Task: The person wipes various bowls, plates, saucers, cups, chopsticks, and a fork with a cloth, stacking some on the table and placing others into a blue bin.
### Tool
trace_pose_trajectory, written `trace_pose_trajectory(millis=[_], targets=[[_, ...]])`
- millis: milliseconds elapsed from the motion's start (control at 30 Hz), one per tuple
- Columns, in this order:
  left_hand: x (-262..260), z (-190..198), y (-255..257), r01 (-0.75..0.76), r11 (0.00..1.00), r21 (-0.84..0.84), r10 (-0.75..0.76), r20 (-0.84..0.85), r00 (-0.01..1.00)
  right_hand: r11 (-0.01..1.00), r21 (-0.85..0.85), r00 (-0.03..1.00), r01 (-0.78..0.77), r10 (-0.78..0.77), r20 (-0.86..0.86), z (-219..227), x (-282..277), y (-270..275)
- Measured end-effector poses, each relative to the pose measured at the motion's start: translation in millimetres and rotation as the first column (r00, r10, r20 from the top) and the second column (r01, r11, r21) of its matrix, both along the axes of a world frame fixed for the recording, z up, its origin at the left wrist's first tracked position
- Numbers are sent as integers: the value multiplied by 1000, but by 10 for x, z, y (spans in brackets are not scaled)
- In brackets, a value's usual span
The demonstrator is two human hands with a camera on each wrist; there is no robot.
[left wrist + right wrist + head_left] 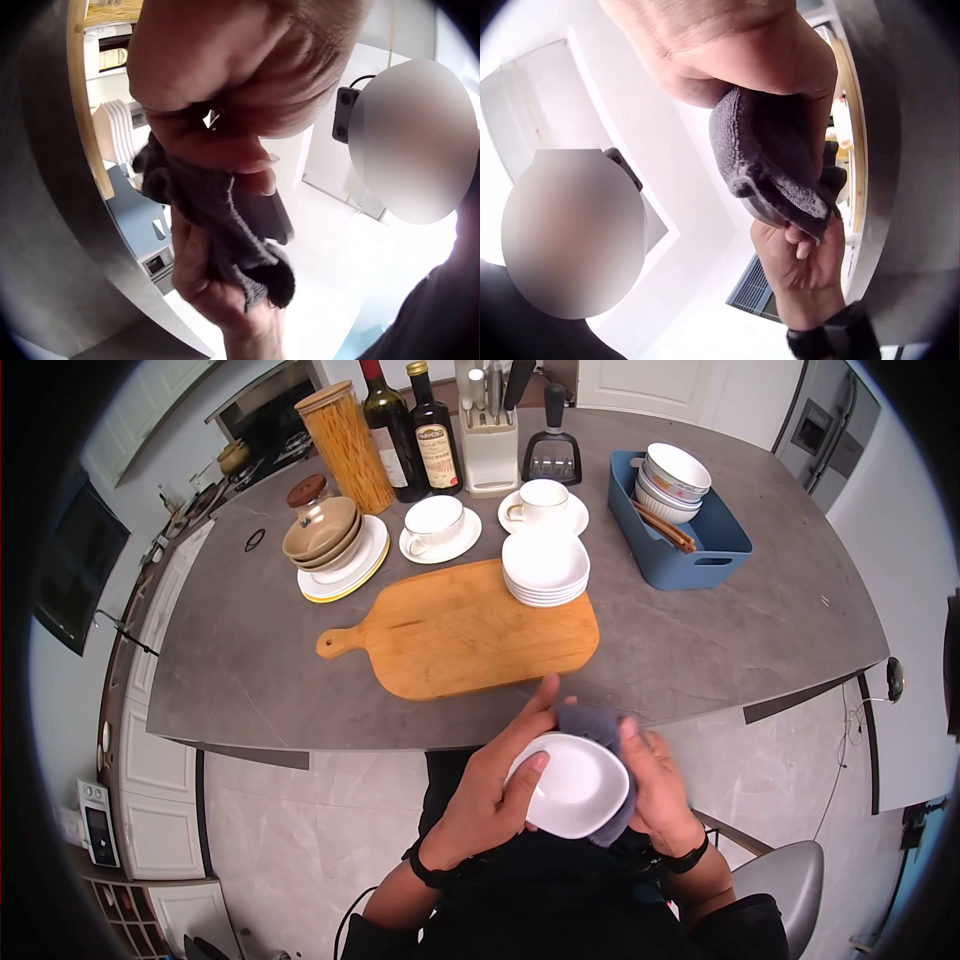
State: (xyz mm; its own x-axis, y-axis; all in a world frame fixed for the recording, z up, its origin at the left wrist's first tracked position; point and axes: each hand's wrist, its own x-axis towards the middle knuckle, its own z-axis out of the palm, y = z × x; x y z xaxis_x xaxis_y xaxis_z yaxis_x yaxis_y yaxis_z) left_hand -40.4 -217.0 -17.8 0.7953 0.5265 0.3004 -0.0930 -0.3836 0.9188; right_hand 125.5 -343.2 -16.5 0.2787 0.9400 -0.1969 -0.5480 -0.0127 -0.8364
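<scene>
Over the person's lap, just off the table's front edge, the left hand [485, 795] holds a small white dish [578, 785] with rounded corners. Its thumb lies over the rim onto the inside. A dark grey cloth [590, 722] is wrapped behind and along the dish's right side, gripped by the right hand [655, 785]. From below, the left wrist view shows the cloth [210, 199] bunched under the dish, between both hands. The right wrist view has the folded cloth [769, 161] in the right hand, mostly hiding the dish.
A wooden cutting board [450, 635] bears a stack of white dishes [545, 570]. Behind stand cups on saucers [440, 530], brown bowls on plates [325, 535], bottles [435, 440], a pasta jar [345, 445] and a knife block [490, 455]. At right sits a blue bin [690, 568] holding bowls and chopsticks.
</scene>
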Motion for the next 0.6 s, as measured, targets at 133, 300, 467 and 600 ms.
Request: trace_pose_trajectory(millis=[133,300,467,600], targets=[[19,164,-39,-64,998,-7,64,10,998,1000,18,1000,-24,25,-16,-41,-2,8],[46,436,4,-331,943,-38,330,-24,944,994,4,982,-110,110,-151,-169,8,-49],[40,375,631,-551,830,-91,540,-120,833,998,53,837,-16,42,-546,-72,126,5],[66,257,988,-543,836,-81,518,-208,830,988,153,821,-14,98,-563,-22,177,32]])
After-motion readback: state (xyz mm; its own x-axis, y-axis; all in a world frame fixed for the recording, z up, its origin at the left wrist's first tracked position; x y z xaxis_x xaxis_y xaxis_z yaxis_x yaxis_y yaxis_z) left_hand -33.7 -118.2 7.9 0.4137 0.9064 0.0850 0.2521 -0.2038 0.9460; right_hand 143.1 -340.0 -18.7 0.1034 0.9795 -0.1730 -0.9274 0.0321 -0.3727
